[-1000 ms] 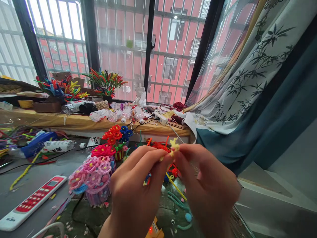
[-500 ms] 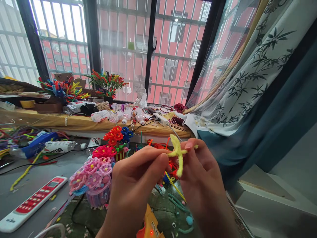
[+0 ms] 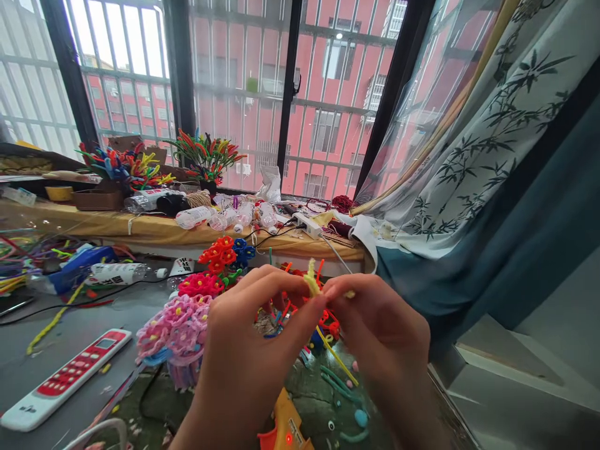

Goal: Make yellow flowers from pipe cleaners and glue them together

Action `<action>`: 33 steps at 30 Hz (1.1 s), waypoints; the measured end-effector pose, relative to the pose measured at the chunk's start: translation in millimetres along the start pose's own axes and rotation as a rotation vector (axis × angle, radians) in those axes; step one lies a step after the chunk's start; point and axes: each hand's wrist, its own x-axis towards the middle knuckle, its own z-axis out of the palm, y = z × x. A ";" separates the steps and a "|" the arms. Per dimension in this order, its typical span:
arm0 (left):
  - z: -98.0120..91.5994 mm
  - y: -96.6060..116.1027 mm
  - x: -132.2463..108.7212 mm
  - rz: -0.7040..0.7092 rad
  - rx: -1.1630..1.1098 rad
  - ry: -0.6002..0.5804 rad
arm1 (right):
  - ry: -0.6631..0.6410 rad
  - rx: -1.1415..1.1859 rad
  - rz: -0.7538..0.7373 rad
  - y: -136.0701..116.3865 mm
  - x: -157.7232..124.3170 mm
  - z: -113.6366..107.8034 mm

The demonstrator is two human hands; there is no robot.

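A fuzzy pale-yellow pipe cleaner (image 3: 311, 279) is pinched between both hands over the middle of the table. One end sticks up above the fingers, and a short bit pokes out at the right. My left hand (image 3: 262, 331) is closed on it with thumb and fingertips. My right hand (image 3: 379, 325) pinches it close by, its fingertips touching the left thumb. Most of the piece is hidden by the fingers. Below the hands is a yellow-orange glue gun (image 3: 288, 419) with a small red light.
Pink pipe-cleaner flowers (image 3: 175, 325) stand left of the hands, red flowers (image 3: 218, 253) behind them. At the left lie a white-and-red remote (image 3: 70, 378) and a plastic bottle (image 3: 124, 274). Teal pipe cleaners (image 3: 340, 382) lie below. More bottles and a power strip (image 3: 307, 226) crowd the sill.
The crossed yellow shape, fully visible before, is now mostly covered by my fingers. My left hand has shifted its grip, and both thumbs have come together.
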 end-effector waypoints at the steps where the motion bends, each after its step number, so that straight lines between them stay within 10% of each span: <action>1: 0.8 -0.8 0.0 0.021 0.025 0.002 | 0.004 0.001 0.024 -0.1 -0.1 1.9; 12: 4.4 -3.7 3.1 -0.015 -0.156 -0.046 | 0.030 -0.311 0.022 -1.7 0.3 9.6; 22: 8.3 -3.2 3.4 -0.245 -0.565 -0.084 | -0.013 0.056 0.318 -14.8 3.1 1.1; 33: 1.0 -10.1 4.5 0.417 -0.162 -0.040 | -0.110 0.369 0.466 -5.7 6.6 -16.8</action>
